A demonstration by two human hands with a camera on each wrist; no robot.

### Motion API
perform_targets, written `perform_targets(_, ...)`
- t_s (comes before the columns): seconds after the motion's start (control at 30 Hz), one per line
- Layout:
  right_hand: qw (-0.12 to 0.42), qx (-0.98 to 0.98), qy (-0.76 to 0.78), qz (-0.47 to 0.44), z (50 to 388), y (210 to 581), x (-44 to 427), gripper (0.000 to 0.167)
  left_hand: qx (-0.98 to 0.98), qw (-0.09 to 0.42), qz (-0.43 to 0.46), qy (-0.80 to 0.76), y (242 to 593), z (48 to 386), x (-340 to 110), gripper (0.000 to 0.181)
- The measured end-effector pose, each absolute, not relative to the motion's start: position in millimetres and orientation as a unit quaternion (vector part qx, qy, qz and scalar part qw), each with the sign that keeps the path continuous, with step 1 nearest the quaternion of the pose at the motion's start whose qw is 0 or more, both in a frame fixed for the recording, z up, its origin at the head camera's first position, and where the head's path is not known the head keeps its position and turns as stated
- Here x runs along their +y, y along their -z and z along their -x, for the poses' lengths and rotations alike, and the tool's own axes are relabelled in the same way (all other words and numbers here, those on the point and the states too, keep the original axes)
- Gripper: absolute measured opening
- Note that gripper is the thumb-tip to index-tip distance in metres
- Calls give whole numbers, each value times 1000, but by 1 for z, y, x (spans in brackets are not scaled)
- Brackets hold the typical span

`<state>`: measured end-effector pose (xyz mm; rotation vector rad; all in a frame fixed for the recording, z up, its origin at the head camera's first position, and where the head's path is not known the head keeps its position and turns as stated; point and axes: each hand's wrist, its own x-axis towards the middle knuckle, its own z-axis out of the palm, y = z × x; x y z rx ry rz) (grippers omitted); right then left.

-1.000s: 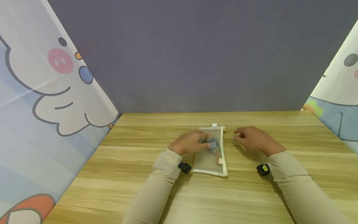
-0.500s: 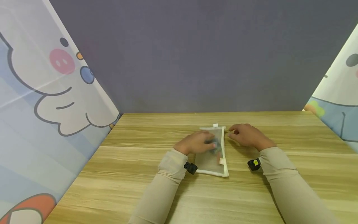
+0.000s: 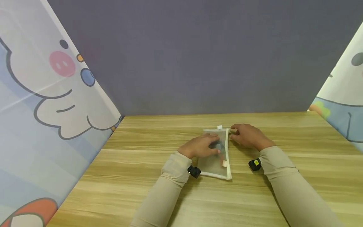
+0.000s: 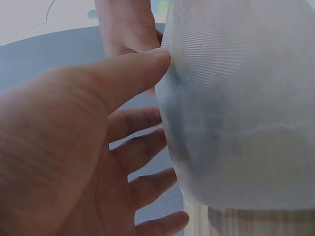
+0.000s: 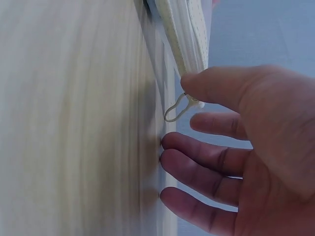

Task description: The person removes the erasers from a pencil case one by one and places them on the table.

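A translucent mesh zip pouch with pale edging lies on the table, holding bluish and reddish things too blurred to name. Across its upper left part rests my left hand, fingers spread. The left wrist view shows that thumb against the mesh. My right hand is at the far right corner of the pouch. Up close, its thumb touches or nearly touches the end of the zipper, beside a small pull loop. The index finger is apart from the thumb, the other fingers loosely bent.
The wooden table spreads out around the pouch. A grey panel stands along its back edge. Cloths printed with cartoon figures hang at the left and right.
My right hand has moved left to the pouch's zipper corner. The left hand has slid slightly right over the mesh, and its fingers are more spread.
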<state>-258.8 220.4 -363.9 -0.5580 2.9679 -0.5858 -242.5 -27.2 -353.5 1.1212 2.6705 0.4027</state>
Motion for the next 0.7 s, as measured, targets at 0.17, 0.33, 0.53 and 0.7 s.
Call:
perform_targets(0.17,38,963,190,186,259,362,221,50,908,109,-382,-137,353,241,-26,62)
perform_targets(0.33,30,962,189,192,260,363,222,43,907,109,-382,-137,353,239,-24,62)
perform_targets(0.53,19,962,185,199,263,367,222,42,909,103,-380,-135,355,239,-24,64)
perform_targets(0.7,10,962,182,202,267,369,225,42,910,103,-379,-133,356,239,-23,65)
